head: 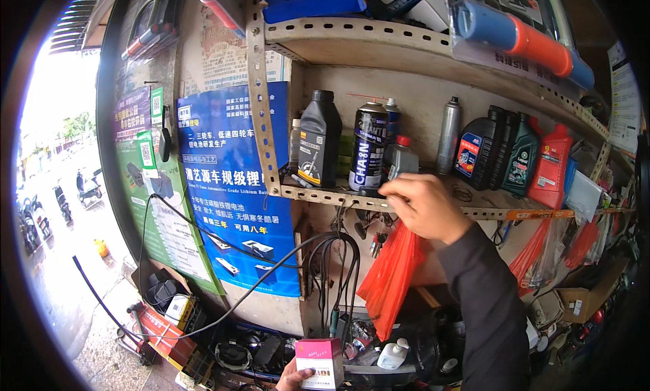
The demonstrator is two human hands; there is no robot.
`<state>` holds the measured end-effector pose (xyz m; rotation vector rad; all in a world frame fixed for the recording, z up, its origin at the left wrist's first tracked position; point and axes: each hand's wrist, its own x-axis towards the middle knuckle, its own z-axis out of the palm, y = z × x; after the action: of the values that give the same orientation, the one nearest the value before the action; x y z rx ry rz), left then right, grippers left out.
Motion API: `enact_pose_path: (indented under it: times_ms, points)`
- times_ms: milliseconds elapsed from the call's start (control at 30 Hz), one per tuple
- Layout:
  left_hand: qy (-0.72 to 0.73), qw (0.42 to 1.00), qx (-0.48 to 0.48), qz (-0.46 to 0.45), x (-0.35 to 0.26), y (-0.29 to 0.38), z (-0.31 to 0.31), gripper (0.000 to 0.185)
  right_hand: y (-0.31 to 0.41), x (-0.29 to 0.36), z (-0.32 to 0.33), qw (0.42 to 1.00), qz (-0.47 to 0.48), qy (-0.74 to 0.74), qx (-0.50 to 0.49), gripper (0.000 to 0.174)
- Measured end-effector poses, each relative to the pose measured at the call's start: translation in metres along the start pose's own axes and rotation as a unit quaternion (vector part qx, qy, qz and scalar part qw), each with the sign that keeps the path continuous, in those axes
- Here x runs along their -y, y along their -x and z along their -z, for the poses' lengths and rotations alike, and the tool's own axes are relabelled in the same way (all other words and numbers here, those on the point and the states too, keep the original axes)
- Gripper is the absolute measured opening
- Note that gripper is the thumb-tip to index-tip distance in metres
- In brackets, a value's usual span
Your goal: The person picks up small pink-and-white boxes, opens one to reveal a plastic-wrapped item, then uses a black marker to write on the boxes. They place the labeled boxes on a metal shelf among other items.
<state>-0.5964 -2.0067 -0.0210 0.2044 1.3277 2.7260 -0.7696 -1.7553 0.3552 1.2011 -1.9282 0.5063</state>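
Observation:
My left hand (pixel 290 380) is at the bottom of the view, gripping a small pink and white carton (pixel 320 368) that bears writing. My right hand (pixel 429 205) reaches up to the front lip of a perforated metal shelf (pixel 330 196), fingers curled together. Whether anything is between those fingertips I cannot tell. Just behind them stand a small grey bottle with a red cap (pixel 402 156) and a black and white spray can (pixel 368 147). A red plastic bag (pixel 391 289) hangs below the right hand, its top partly hidden by it.
Farther along the shelf are a silver spray can (pixel 449 137), black oil bottles (pixel 477 150) and a red jug (pixel 551 162). Looped black cables (pixel 335 254) hang underneath. A white pump bottle (pixel 393 354) stands low down. A red floor jack (pixel 165 330) sits at lower left.

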Motion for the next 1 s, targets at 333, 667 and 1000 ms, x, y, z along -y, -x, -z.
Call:
enact_pose_path:
  times_ms: [333,667,1000]
  points:
    - [-0.173,0.966,-0.126,-0.143,-0.018,0.040,0.043,0.017,-0.106,-0.009,-0.056,0.934,-0.143,0.089,0.314,0.026]
    - [-0.244,0.949,-0.105,-0.171,0.008,0.046,0.112,0.015,-0.114,-0.012,-0.062,0.933,-0.135,0.088,0.322,0.029]
    - [-0.014,0.992,-0.106,-0.059,-0.010,0.046,0.085,0.013,-0.088,-0.028,-0.057,0.972,-0.161,-0.134,0.108,0.014]
